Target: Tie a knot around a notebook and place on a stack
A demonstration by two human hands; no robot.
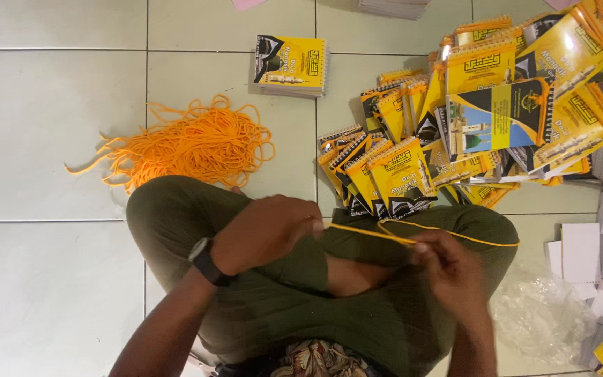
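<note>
Crossed legs in olive trousers [385,314] nearest the lens, seated on a pale tiled floor [50,279]. Above the lap, left hand [266,234], black watch [207,262] at the wrist, fingers curled and pinching one end of an orange cord [371,234]; right hand [451,269] pinching the same cord between thumb and fingertips, a loop trailing toward the right knee. Cord taut between both hands. Beyond the left knee, a tangled heap of orange cords [190,143]. Beyond the right knee, a sprawling pile of yellow spiral booklets [483,112]; a small neat stack of booklets [291,66] apart on the tiles. Clear plastic wrap [539,314] and white sheets [581,251] at far right.
</note>
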